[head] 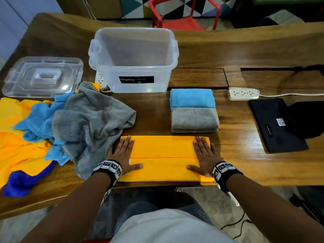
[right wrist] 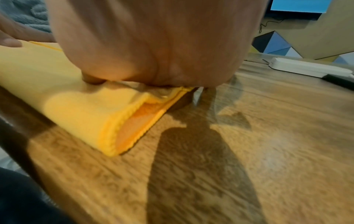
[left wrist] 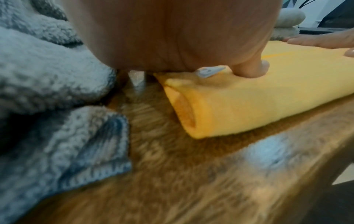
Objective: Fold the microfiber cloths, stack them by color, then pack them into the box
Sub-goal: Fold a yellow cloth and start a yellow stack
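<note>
Yellow cloth [head: 163, 146] lies lengthwise left-to-right.

Head looks down; wrists close, sharing yellow cloth [left wrist: 249, 98]

A wooden table [head: 245, 55] carries a white power strip [head: 243, 94] at the right, its cable trailing off to the right edge. Near it lies a black flat case [head: 273, 125] beside a dark round object [head: 308, 118]. Beyond the table stands a red chair [head: 182, 16].
</note>
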Motion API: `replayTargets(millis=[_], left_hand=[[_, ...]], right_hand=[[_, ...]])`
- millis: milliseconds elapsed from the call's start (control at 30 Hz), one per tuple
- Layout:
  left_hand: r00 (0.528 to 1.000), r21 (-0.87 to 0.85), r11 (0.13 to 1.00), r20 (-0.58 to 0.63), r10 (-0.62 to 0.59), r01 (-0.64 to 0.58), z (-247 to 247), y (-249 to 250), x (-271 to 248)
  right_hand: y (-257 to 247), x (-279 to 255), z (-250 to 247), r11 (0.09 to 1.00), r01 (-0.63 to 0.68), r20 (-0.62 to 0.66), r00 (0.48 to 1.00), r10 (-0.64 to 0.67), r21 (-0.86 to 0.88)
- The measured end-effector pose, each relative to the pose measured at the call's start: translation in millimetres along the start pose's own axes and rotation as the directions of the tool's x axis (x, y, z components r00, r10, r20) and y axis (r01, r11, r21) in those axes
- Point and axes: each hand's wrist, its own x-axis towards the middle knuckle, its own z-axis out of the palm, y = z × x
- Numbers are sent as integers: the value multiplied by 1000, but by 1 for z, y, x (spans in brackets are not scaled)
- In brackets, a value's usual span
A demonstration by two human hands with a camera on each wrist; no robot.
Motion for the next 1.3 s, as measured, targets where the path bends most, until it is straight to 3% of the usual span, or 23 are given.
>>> replayTargets(millis=[100,233,467,700,833,1000,1100,1200,1300], left_hand=[[998,-8,1000,-69,-1,0,-6,4,-1],[951,-114,992,-300,-78,45,-30,7,2],[974,-182,961,-54,-220,208,-49,7,16],[985,-293,946,-56,-160,137,-52,16,30],[985,-402,899,60,-161,172,-55,23,36],[965,-738,663,-66,-254,124,-67,30,31],[950,-679,729,-168,-262,82,-77,23,29],[947,-572,820,-272,-171,-16,-90,18,29],[904,-385,915,-423,-58,-121,-120,13,37]], right_hand=[[-4,-2,-2,999,-28,-12,1000,28,-17],[-10,-7,-2,997,-81,-47,996,80,-17],[-23,-19,5,981,-195,-105,975,195,13],[-44,-24,2,953,-304,-165,939,301,7],[-43,-20,-13,945,-326,-161,932,326,30],[-36,-17,-15,948,-313,-135,939,317,54],[-36,-19,-17,955,-293,-147,944,296,43],[-36,-19,-19,960,-278,-146,949,279,32],[-39,-16,-23,958,-265,-126,952,278,107]])
